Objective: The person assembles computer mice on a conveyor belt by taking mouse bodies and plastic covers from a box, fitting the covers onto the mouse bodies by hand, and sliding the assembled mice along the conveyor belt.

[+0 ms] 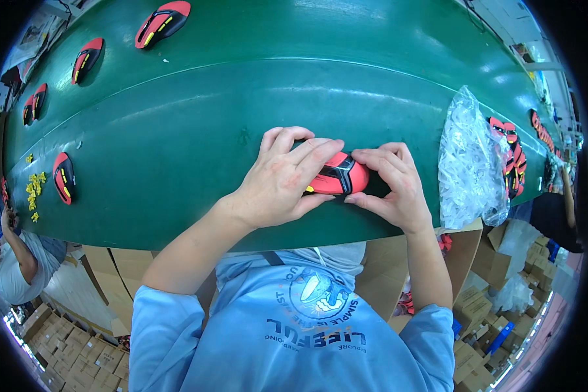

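A red and black computer-mouse-shaped shell (353, 178) with a yellow strip on its side lies between my hands, at or just above the green table (196, 153). My left hand (282, 168) is closed around its left end, fingers over the top and thumb along the near side. That end is mostly hidden under the palm and fingers. At the rounded right end, my right hand (393, 183) pinches the red part between fingertips and thumb. A similar shell (63, 178) rests on the table at the left, beside several small yellow pieces (34, 189).
Farther back lie more red and black shells (163, 25). At right, a clear plastic bag (469, 160) of pale pieces stands near piled red and black shells (514, 160). Cardboard boxes (385, 274) sit below the table's near edge. Another person (26, 258) is at the far left.
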A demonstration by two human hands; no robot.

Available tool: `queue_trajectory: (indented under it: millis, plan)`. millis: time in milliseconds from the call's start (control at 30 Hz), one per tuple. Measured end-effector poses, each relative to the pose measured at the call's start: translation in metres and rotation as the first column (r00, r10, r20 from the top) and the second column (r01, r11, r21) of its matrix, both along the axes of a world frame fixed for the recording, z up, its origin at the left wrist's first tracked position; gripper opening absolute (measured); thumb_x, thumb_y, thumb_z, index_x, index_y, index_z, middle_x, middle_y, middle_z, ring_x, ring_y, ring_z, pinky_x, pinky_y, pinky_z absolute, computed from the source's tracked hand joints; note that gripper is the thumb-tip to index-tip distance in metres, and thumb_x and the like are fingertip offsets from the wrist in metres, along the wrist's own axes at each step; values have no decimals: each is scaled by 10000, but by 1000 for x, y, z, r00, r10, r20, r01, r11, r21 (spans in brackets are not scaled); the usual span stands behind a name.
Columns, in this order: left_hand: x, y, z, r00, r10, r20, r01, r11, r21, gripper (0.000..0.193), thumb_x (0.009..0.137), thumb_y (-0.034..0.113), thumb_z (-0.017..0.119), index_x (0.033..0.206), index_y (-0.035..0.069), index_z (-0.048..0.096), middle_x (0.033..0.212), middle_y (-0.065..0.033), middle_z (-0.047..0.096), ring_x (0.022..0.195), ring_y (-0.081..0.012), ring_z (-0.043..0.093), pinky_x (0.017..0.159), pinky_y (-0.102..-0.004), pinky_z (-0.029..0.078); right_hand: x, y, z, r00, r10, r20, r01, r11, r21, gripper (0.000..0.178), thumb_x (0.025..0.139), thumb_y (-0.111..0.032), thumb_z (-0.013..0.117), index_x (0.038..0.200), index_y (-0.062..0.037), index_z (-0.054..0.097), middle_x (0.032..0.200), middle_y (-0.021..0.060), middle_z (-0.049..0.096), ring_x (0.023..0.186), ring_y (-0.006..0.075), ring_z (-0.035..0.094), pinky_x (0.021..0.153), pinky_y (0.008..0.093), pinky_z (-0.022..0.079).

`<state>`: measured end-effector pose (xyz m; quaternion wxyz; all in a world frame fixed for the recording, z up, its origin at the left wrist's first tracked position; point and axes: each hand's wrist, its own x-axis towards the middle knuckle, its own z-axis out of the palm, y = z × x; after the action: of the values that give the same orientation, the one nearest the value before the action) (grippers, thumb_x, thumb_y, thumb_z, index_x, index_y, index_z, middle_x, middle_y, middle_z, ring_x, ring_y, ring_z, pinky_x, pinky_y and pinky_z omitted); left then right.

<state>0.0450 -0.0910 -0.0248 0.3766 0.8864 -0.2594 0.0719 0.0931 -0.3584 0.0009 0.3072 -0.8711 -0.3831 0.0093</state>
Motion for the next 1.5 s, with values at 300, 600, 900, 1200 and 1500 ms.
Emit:
queue_trajectory:
  millis: [300,600,900,1200,1500]
  plan:
    - [11,-2,11,981,-144,128,141,989,37,672,818,269,886,1429,104,659,1434,-97,668,1308,-354,575,1114,-504,453,-1,0,-5,997,-50,55,52,998,-45,637,751,-414,935,1288,-116,765,1281,12,776,932,253,602,849,406,444]
    - [26,-6,6,885,-388,257,323,909,262,461,951,257,780,1377,98,709,1494,-111,658,1420,-333,596,1145,-507,487,-1,-18,4,960,-150,-238,197,963,187,587,809,-335,909,1319,-78,774,1176,102,789,998,297,661,975,458,506]
    - [18,10,-16,917,-390,82,365,904,221,565,847,172,781,1383,37,664,1388,-200,640,1301,-468,571,1092,-614,461,3,109,2,996,-42,75,21,964,265,528,948,-470,764,1321,-100,708,1235,104,717,1091,346,622,942,461,497]
    - [24,7,-28,917,-396,-47,399,912,93,549,848,157,749,1381,52,673,1373,-215,643,1275,-476,571,1083,-591,453,-3,108,2,1000,-30,-4,30,961,276,451,908,-567,758,967,-121,717,917,65,655,892,275,547,810,430,429]
    - [37,3,-6,891,-432,135,415,899,141,473,809,93,770,1274,34,708,1260,-184,698,1200,-455,632,1016,-588,486,-6,93,14,973,-208,-102,223,721,655,208,962,-285,773,1024,-87,762,917,82,712,864,303,616,783,436,494]
